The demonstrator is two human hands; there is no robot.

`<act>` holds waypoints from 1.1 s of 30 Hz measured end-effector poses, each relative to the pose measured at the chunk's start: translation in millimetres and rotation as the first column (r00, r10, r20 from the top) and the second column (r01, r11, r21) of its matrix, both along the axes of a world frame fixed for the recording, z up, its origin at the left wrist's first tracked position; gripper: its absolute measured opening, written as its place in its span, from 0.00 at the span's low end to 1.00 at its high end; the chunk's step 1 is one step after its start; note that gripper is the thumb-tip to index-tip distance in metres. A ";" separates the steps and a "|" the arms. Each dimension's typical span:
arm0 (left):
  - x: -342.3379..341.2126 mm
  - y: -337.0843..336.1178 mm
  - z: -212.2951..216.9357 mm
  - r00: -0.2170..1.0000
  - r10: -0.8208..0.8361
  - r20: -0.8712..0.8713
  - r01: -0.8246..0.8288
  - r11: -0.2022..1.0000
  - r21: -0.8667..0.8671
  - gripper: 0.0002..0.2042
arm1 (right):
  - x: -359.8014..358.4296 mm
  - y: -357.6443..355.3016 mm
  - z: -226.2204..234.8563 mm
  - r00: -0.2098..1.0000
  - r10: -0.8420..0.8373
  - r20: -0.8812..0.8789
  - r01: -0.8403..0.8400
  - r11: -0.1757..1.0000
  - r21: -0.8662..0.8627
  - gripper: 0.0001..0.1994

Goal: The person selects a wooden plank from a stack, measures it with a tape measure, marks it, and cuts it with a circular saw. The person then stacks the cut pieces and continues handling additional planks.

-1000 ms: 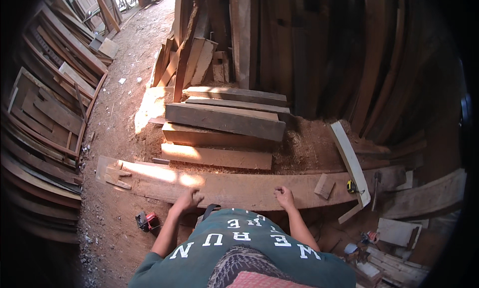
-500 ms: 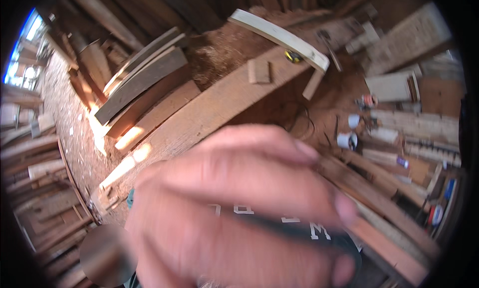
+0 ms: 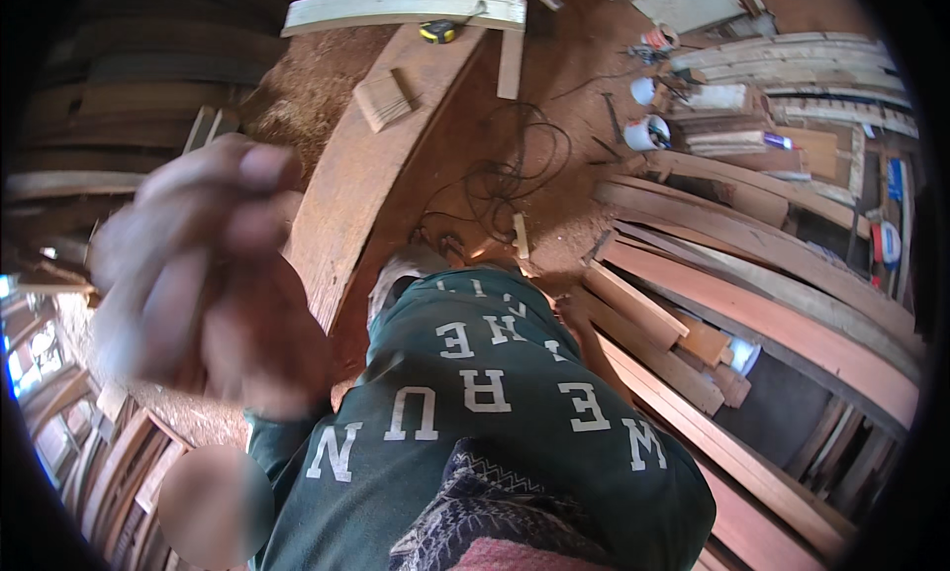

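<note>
My left hand [image 3: 213, 279] is curled, my right hand [image 3: 571, 314] half hidden, I cannot tell what either holds, and the long brown wooden plank [image 3: 358, 175] slants away rightward, its left edge nearer my left hand.

Room right of plank [image 3: 358, 170], coiled cable [image 3: 492, 189] obstructing

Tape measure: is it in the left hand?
No, the tape measure lies beside the pale board, apart from the left hand.
</note>
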State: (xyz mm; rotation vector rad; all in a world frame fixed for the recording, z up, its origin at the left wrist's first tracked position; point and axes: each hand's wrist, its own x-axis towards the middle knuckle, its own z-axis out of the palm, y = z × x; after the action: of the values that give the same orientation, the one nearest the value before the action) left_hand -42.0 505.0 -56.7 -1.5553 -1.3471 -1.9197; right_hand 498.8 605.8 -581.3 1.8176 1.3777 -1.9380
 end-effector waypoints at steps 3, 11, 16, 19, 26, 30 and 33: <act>-22.5 -1.6 -69.5 0.980 0.175 0.098 -0.100 0.850 -0.518 0.09 | -59.7 -9.5 22.4 0.992 0.122 0.032 -0.125 0.987 0.098 0.10; -67.3 -48.0 -243.8 0.974 0.217 0.068 0.053 0.074 -0.996 0.19 | -120.1 102.9 32.5 0.989 0.035 0.144 -0.060 0.982 0.179 0.10; -64.7 7.0 -283.4 0.957 0.243 0.157 0.157 0.020 -0.987 0.21 | -203.7 239.9 58.5 0.999 0.027 0.019 -0.032 0.893 0.449 0.13; -67.3 82.2 -294.9 0.933 0.264 0.245 0.239 0.056 -0.969 0.23 | -262.7 340.3 55.4 0.981 0.188 0.042 -0.164 0.699 0.696 0.19; -97.9 259.3 -373.5 0.817 0.574 0.054 -0.042 0.153 -0.987 0.38 | -440.5 535.2 114.0 0.918 0.374 0.133 -0.300 0.432 0.850 0.31; -124.0 322.3 -410.1 0.731 0.678 -0.074 -0.164 0.070 -0.984 0.44 | -500.4 596.1 126.0 0.851 0.524 -0.035 -0.364 0.636 0.680 0.37; -130.6 378.9 -413.7 0.684 0.727 -0.062 -0.129 0.037 -0.991 0.41 | -515.7 643.8 80.2 0.781 0.622 -0.052 -0.388 0.548 0.741 0.42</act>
State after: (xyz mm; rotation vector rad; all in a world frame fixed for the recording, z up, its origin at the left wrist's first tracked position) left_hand -172.6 883.9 -470.4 -0.5442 -3.2485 -0.8396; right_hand -16.9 1249.6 -501.1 1.0276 2.6816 -1.4885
